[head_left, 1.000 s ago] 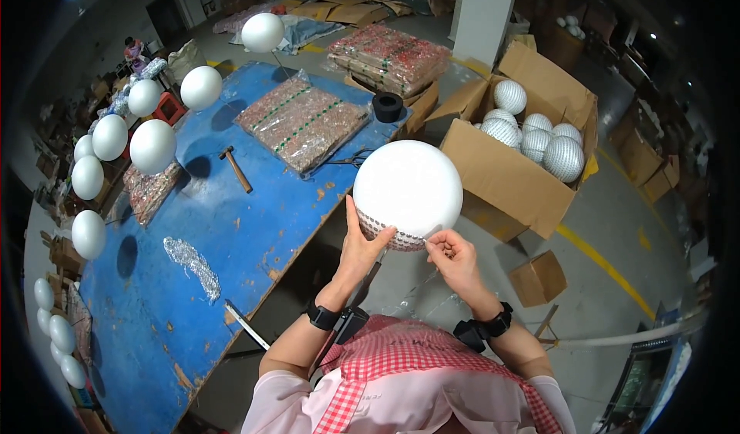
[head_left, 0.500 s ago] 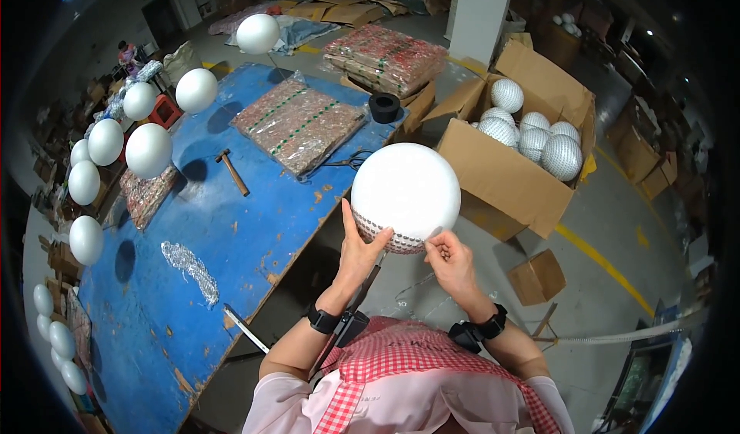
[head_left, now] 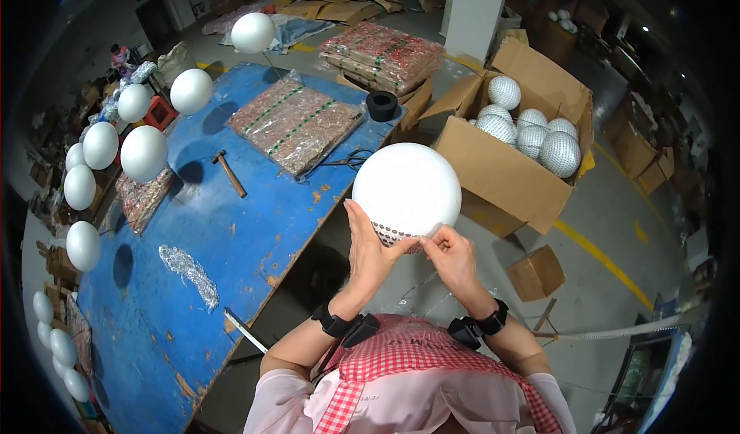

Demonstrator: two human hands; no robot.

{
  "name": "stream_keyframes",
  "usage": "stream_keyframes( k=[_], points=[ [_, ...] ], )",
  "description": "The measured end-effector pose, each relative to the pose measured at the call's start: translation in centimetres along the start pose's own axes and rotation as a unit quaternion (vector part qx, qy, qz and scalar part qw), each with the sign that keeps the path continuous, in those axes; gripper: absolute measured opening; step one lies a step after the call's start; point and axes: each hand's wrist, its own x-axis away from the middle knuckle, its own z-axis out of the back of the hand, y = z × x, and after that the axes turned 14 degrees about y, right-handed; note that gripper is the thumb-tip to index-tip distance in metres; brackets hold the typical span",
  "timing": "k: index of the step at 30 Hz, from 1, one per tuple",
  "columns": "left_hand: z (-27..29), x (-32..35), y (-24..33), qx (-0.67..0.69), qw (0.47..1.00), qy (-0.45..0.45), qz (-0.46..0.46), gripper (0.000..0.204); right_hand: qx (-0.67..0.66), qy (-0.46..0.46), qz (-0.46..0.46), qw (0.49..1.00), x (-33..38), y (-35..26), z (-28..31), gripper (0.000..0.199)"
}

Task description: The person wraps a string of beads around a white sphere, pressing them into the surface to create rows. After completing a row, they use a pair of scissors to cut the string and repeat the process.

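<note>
A big white ball [head_left: 407, 183] is in front of me, its lower part banded with rows of small dark, shiny beads [head_left: 391, 233]. My left hand [head_left: 370, 253] grips the ball's lower left side, fingers up along the curve and thumb pressed on the beaded rows. Thumb and forefinger of my right hand [head_left: 453, 257] are pinched together at the ball's lower edge, on what looks like the end of the beaded strip. Both hands almost meet there and hide part of the rows. A loose silvery beaded strip [head_left: 189, 276] lies on the blue table.
On the blue table [head_left: 231, 260] are a hammer [head_left: 230, 173], scissors [head_left: 351, 160], black tape [head_left: 382, 106] and a plastic-wrapped bundle [head_left: 297, 124]. White balls [head_left: 144, 154] stand along its left side. An open carton [head_left: 505, 173] at right holds several beaded balls. A small box [head_left: 536, 272] sits on the floor.
My right hand has moved left along the ball's lower edge, toward my left thumb. My left hand has shifted slightly right, and the ball looks turned, showing fewer rows.
</note>
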Motion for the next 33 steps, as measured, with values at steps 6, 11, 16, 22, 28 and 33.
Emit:
stream_keyframes(
  k=[6,11,16,22,28,33],
  points=[
    [-0.1,-1.0,0.0,0.011,0.998,-0.029,0.061,0.127,0.026,0.006,0.03,0.999,0.6,-0.6,0.4,0.025],
    [0.2,-1.1,-0.5,0.052,0.995,-0.019,0.079,0.123,0.107,-0.152,0.028,0.982,0.0,1.6,4.1,0.017],
    [0.4,-0.9,-0.4,0.108,0.986,-0.01,0.123,0.112,-0.075,-0.167,-0.125,0.975,-1.0,2.0,6.7,0.012],
    [0.0,-0.4,0.6,0.118,0.984,-0.011,0.134,0.108,-0.143,-0.069,-0.084,0.984,-1.5,2.8,8.8,0.011],
    [-0.6,0.3,1.0,0.172,0.972,0.017,0.157,0.111,-0.022,-0.246,0.062,0.967,-1.3,1.1,10.9,0.013],
    [-0.7,0.3,1.5,0.189,0.966,0.029,0.177,0.108,-0.134,-0.372,-0.077,0.915,-1.1,1.3,10.5,0.018]
  ],
)
